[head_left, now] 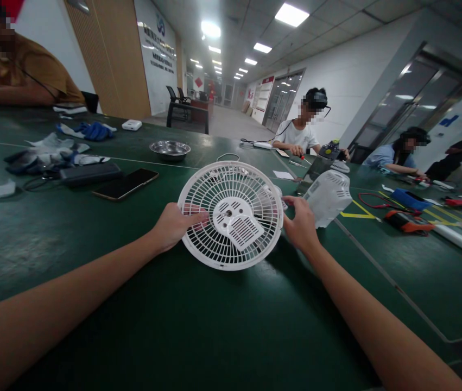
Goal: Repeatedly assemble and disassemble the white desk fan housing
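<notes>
A round white fan grille (231,214) is held tilted above the green table (141,304), its back plate with screw holes facing me. My left hand (176,224) grips its left rim, fingers curled behind the grille. My right hand (301,222) holds the right rim with fingers closed round the edge. Just right of the grille stands a white fan body (328,195) on the table.
A steel bowl (169,149) sits behind the grille. A phone (125,183), a dark case and gloves (47,157) lie at the left. Red and blue tools (407,221) lie at the right. Other people sit at the table's far side and at the left.
</notes>
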{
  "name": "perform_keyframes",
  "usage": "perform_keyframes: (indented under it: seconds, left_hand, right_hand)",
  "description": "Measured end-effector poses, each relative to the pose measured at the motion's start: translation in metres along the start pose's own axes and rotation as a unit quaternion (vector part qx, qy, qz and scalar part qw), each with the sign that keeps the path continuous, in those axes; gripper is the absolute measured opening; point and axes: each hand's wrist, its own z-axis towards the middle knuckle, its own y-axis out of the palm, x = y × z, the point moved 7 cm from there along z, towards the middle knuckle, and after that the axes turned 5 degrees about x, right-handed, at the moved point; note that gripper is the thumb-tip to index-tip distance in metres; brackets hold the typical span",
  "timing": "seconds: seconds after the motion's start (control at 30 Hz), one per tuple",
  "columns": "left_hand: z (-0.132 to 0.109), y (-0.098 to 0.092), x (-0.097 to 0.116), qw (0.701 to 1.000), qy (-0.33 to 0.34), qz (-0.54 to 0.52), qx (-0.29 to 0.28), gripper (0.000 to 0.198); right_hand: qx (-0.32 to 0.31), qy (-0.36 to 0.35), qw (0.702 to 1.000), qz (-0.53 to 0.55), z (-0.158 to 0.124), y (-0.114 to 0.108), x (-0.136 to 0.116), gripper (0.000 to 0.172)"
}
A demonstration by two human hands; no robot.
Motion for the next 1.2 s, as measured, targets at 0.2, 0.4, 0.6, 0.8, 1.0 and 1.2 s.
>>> perform_keyframes:
  seconds: [0.2,0.4,0.6,0.8,1.0,1.2]
  left_hand:
    - [-0.009,0.0,0.013,0.997,0.064,0.042,0.032,0.018]
    - [-0.017,0.001,0.025,0.991,0.112,0.063,0.042,0.015]
    - [0.002,-0.001,0.013,0.994,0.106,-0.027,0.01,0.029]
    - [0.008,0.002,0.001,0.987,0.005,-0.158,-0.041,0.047]
    - [-0.01,0.014,0.004,0.971,-0.115,-0.195,-0.078,0.044]
    - [-0.002,0.012,-0.005,0.967,-0.153,-0.19,-0.073,0.019]
  right_hand:
    - [-0.299,0.275,0.817,0.41,-0.058,0.052,-0.05,0.038]
    - [-0.296,0.291,0.772,0.481,-0.078,0.063,-0.081,0.045]
    - [-0.135,0.197,0.871,0.429,-0.056,0.041,-0.058,0.054]
    - [-0.1,0.111,0.945,0.292,-0.041,0.018,-0.042,0.064]
    - [-0.143,-0.023,0.968,0.205,-0.045,0.022,-0.057,0.067]
    - [-0.186,-0.08,0.971,0.127,-0.047,0.026,-0.064,0.071]
